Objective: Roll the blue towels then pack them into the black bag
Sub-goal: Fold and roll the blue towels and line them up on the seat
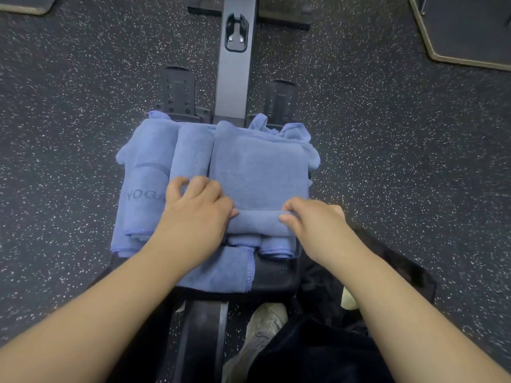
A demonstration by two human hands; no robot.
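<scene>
Left hand (197,210) and right hand (312,221) pinch near rolled edge of flat blue towel (260,172) on black seat (276,269); rolled towel (192,153) beside; black bag (387,261) lower right.

I see both hands on the near rolled edge of a blue towel (260,167): left hand (193,208) and right hand (312,219) pinch it. Rolled towels (190,153) lie beside it on the bench (276,275), over speckled floor (387,161)
</scene>
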